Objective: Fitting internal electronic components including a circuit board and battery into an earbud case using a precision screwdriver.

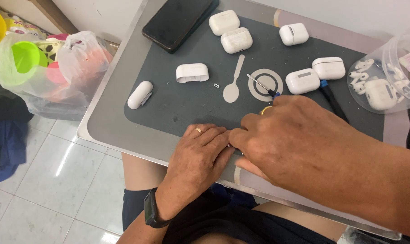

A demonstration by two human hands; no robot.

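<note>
Head view: left hand and right hand pressed together at lower centre, fingers closed on something small and hidden; thin screwdriver in the right. Seven white earbud cases spread across upper frame, one opened, six untouched.

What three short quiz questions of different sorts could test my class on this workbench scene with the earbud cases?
1. True or false: the left hand rests palm down at the near edge of the dark work mat.
2. Which tool does the right hand hold? A) small screwdriver B) scissors C) tweezers
3. Fill in: the black smartphone lies screen up at the mat's far ____ corner.

Key: 1 true; 2 A; 3 left
</note>
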